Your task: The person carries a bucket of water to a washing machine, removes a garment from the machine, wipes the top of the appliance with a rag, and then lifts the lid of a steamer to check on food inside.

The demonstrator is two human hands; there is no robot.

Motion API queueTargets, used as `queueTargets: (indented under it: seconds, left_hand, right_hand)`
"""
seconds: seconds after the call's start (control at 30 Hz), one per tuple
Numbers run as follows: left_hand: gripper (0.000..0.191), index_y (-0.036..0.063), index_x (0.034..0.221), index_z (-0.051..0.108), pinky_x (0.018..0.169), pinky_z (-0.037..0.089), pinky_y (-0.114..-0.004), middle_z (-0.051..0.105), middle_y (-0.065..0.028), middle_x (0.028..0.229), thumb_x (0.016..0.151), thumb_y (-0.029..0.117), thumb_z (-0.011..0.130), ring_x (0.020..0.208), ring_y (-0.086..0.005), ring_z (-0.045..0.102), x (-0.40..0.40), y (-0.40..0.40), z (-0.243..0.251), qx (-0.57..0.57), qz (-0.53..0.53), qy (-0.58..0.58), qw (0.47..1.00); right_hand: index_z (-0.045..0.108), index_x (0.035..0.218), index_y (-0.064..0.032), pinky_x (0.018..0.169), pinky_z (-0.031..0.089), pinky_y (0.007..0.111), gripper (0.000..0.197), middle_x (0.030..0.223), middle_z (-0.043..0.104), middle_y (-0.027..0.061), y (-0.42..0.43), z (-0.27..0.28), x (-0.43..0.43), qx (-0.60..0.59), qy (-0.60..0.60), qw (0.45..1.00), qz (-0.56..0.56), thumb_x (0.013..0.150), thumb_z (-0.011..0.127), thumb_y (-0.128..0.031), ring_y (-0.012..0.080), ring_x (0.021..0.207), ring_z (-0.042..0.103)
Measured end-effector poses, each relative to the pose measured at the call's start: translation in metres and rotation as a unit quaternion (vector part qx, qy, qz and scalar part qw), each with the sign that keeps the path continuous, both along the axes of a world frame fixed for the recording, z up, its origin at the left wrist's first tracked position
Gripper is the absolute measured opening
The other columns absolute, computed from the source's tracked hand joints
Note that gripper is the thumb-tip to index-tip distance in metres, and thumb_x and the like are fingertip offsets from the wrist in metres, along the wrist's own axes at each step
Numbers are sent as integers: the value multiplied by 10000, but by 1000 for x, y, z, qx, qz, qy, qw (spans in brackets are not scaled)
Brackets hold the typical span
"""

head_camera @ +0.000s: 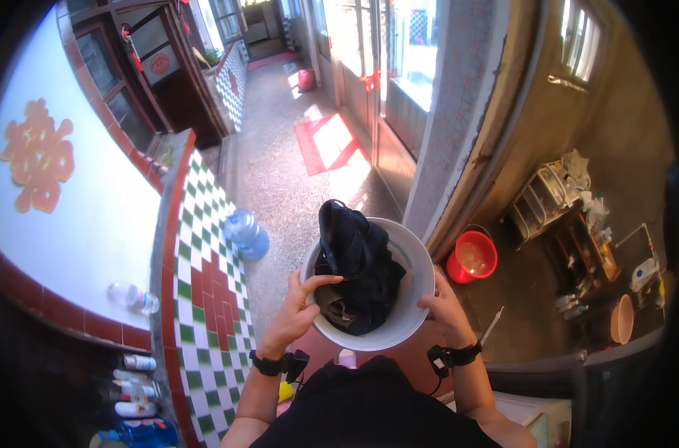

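Note:
A pale round basin (415, 255) is held in front of my body, gripped at its rim from both sides. Dark clothes (367, 280) are heaped inside it, with one stiff dark piece standing above the rim. Below this pile a brownish cloth (334, 308) shows. My left hand (297, 308) grips the left rim, its index finger reaching over onto the dark clothes. On the right rim, my right hand (443, 308) holds on with the thumb over the edge. The undersides of the basin and most of the fingers are hidden.
A tiled low wall (211, 302) runs along the left, a blue water jug (247, 235) beside it. A red bucket (472, 256) stands inside the doorway at right, near a cluttered shelf (583, 246). Ahead, a red mat (331, 143) lies in the corridor by glazed doors (373, 84).

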State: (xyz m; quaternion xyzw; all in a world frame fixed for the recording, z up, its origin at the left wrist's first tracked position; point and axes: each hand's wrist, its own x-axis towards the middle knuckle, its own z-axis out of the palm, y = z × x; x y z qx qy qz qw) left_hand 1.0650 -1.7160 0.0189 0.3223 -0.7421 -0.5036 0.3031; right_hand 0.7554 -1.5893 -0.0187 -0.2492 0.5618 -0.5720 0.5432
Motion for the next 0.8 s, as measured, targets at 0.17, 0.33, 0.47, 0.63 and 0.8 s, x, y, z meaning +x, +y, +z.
queueTargets:
  seconds: [0.17,0.33,0.47,0.63,0.8]
  left_hand:
    - [668,100,1334,725,1289,268,-410,491,-154,1409,751,-88,458,1441,-350,460,-39,-136,-4,70,-63,73,993]
    - [606,115,1308,737,1283,316,-422,419,-162,1451,783,-69,498,1472,-376,422,-77,-274,-17,58,-83,24,995]
    - [582,98,1255,762,1256,345,-398,470,-157,1398,754,-64,514,1434,-353,474,-104,-382,-19,43,-20,9,999]
    - [601,62,1211,761,1069,412,-285,530,-102,1250,692,-83,495,1207,-247,553,-87,-515,-27,77,97,19,992]
    - [579,28,1184,743,890,441,-230,543,-41,1167,689,-110,477,1023,-146,556,-68,-628,-20,73,218,89,969]
  right_hand:
    - [541,1487,-48,784,641,328,728,1161,703,89,-96,-5,-25,-24,10,997,-74,771,644,32,186,971,728]
    - [579,1438,-7,838,579,290,664,1152,703,81,-224,19,-53,-7,5,996,-90,778,637,34,169,1004,694]
    - [553,1487,-15,706,594,284,732,1061,723,100,-367,-5,-102,-22,39,998,-52,764,646,46,169,868,712]
    - [505,1493,-3,656,575,298,724,1032,721,121,-559,0,-106,-25,29,997,70,787,662,38,186,840,722]
    - [561,1443,-8,692,567,314,629,1008,701,108,-738,-3,-95,-8,93,981,171,827,679,38,186,859,695]
